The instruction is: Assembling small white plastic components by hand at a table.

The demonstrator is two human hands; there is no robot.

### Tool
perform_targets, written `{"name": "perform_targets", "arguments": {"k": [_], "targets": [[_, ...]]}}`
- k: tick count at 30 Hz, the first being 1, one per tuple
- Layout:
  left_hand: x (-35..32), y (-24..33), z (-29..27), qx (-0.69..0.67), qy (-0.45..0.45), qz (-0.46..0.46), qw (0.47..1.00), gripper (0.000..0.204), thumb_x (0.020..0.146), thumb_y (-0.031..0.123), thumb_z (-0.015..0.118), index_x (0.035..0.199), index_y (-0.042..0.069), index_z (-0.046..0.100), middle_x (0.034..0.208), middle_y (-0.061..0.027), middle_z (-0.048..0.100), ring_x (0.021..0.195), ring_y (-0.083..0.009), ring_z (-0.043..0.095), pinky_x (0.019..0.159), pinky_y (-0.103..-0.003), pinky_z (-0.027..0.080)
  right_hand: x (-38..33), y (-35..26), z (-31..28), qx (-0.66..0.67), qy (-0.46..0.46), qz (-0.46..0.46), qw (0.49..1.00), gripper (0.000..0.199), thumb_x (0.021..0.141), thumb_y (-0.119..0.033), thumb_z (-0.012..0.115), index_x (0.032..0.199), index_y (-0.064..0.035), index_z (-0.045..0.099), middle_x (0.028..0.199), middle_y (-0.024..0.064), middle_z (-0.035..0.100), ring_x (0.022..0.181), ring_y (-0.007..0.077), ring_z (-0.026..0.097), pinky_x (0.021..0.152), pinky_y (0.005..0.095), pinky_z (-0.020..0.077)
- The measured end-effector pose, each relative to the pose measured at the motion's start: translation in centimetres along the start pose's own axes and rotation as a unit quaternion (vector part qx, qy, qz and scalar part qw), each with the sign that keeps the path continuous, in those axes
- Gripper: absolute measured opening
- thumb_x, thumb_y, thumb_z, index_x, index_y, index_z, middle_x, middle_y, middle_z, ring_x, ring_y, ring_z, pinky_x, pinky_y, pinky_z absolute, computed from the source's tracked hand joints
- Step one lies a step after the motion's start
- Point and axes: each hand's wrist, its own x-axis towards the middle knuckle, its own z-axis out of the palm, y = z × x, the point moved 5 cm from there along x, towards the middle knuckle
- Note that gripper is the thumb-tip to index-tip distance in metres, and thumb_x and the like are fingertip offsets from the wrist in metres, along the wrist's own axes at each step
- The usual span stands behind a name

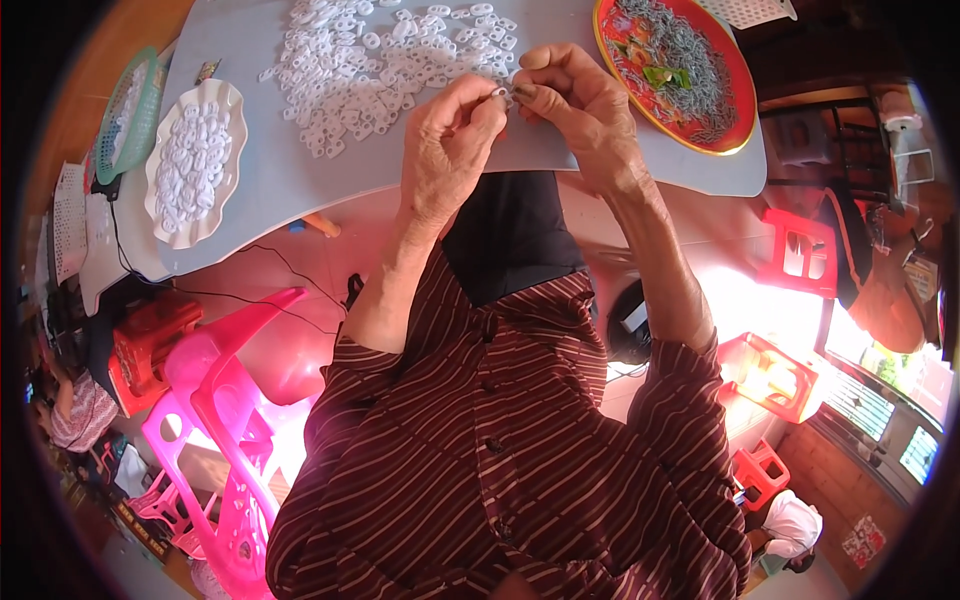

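My left hand [452, 135] is closed in a pinch, thumb against the forefinger, on a small white plastic piece [502, 93]. Close beside it my right hand [588, 118] has thumb and fingers pressed together at the same piece; whatever lies between those fingertips is too small and hidden to make out. Both hands are held over the near edge of a grey-blue table [270, 190]. Spread beyond the left hand are many loose white plastic pieces [345, 85] with holes in them. To the right of my right hand, a red round tray [738, 100] holds a heap of small grey metal parts [690, 60].
At the left of the table stands a white wavy-rimmed dish [236, 130] full of white pieces, beside a green basket [140, 120]. Pink plastic chairs [225, 400] and red stools [800, 250] surround me. A dark cable [200, 291] hangs at the left.
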Motion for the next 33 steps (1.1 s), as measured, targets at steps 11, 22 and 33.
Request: {"name": "perform_targets", "arguments": {"k": [11, 22, 33], "targets": [[0.0, 0.2, -0.1, 0.003, 0.001, 0.0, 1.0, 0.004, 0.085, 0.005, 0.057, 0.084, 0.002, 0.057, 0.063, 0.0026, 0.051, 0.06, -0.0024, 0.045, 0.054, -0.019, 0.038, -0.2, -0.3, 0.2, -0.018, 0.005, 0.018, 1.0, 0.021, 0.085, -0.002, 0.061, 0.105, -0.0009, 0.053, 0.086, 0.0025, 0.061, 0.077, 0.0078, 0.055, 0.072, 0.0212, 0.0475], [0.1, 0.1, 0.3, -0.009, -0.009, -0.014, 1.0, 0.005, 0.084, 0.004, 0.056, 0.08, 0.001, 0.057, 0.062, 0.0032, 0.051, 0.06, -0.0021, 0.047, 0.053, -0.019, 0.039, -0.7, 0.2, -0.1, 0.003, 0.019, -0.023, 1.0, 0.022, 0.086, -0.003, 0.061, 0.106, -0.0013, 0.052, 0.09, 0.0035, 0.06, 0.084, 0.0085, 0.056, 0.078, 0.0231, 0.0472], [0.2, 1.1, 0.2, 0.017, -0.033, -0.001, 0.999, 0.007, 0.084, 0.005, 0.055, 0.078, 0.001, 0.057, 0.061, 0.0016, 0.051, 0.059, -0.0041, 0.05, 0.055, -0.021, 0.041, -0.8, 0.1, -0.2, 0.039, -0.017, -0.031, 0.999, 0.025, 0.087, -0.003, 0.06, 0.109, -0.0007, 0.049, 0.092, 0.0038, 0.059, 0.087, 0.0095, 0.056, 0.082, 0.0234, 0.0463]]}}
